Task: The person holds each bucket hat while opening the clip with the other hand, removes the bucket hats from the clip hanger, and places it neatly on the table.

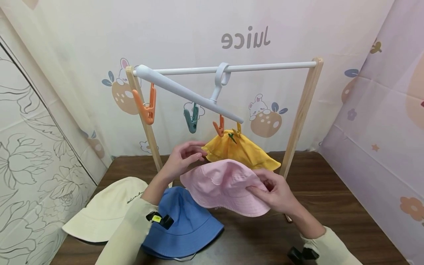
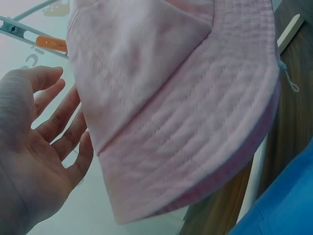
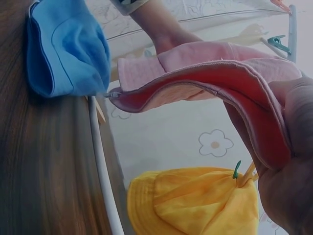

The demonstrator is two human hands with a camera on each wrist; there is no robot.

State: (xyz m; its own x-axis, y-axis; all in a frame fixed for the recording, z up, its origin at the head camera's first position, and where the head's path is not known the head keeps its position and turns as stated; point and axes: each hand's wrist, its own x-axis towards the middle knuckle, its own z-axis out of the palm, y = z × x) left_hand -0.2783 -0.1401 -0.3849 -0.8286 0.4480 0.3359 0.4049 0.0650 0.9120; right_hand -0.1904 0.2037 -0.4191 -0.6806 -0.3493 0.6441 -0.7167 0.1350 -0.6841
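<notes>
A pink bucket hat (image 1: 225, 186) is held up in front of the rack, its brim pinched by my right hand (image 1: 273, 189). The right wrist view shows the hat's reddish underside (image 3: 234, 93), with the fingers at the brim's edge. My left hand (image 1: 185, 158) is at the other end of the hat, fingers spread and loosely bent beside the fabric; in the left wrist view that hand (image 2: 44, 142) has nothing in its grasp. Behind the pink hat, a yellow hat (image 1: 245, 151) hangs from an orange clip (image 1: 220, 127) and a yellow clip (image 1: 239, 128).
A light-blue hanger (image 1: 188, 94) hooks over the white rail (image 1: 271, 66) of a wooden-legged rack and slants down rightward. An orange clip (image 1: 147, 106) and a green clip (image 1: 191, 119) hang from it. A cream hat (image 1: 109, 209) and a blue hat (image 1: 185, 228) lie on the brown table (image 1: 331, 206).
</notes>
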